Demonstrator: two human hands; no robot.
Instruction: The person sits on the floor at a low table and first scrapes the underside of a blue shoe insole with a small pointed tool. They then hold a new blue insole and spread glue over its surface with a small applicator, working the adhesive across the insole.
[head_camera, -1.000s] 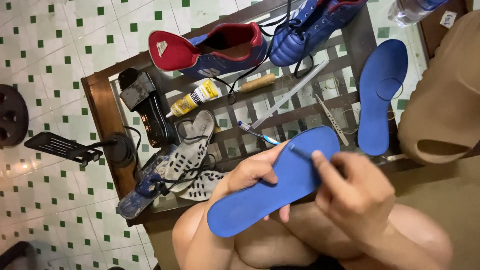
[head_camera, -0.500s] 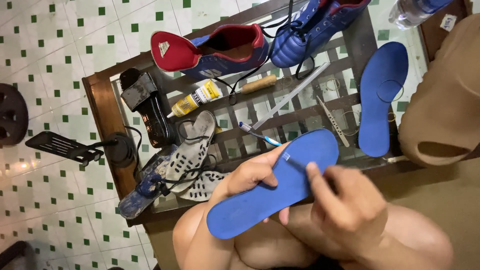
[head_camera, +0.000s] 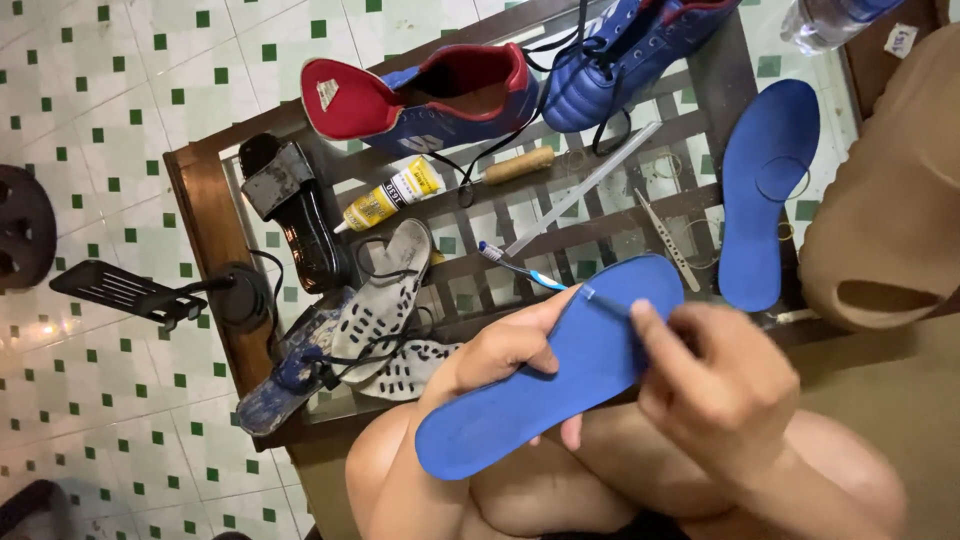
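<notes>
A blue shoe insole (head_camera: 575, 350) rests across my knees. My left hand (head_camera: 505, 352) grips it from below, thumb on its upper edge. My right hand (head_camera: 715, 385) pinches a thin dark tool (head_camera: 608, 303) whose tip touches the insole's surface near the toe end. A second blue insole (head_camera: 765, 185) lies on the glass table at the right. Behind it, a blue and red sports shoe (head_camera: 430, 95) lies on its side, and another blue laced shoe (head_camera: 640, 55) sits further back.
The glass-topped wooden table (head_camera: 205, 225) also holds a yellow glue tube (head_camera: 388, 198), a wooden-handled tool (head_camera: 517, 165), a toothbrush (head_camera: 520, 265), a metal ruler (head_camera: 585, 188), tweezers (head_camera: 668, 240) and worn sandals (head_camera: 385, 300). A tan cushion (head_camera: 890, 200) is at the right.
My right hand and the thin tool have slid a little along the insole toward its middle. The left hand keeps the same grip.
</notes>
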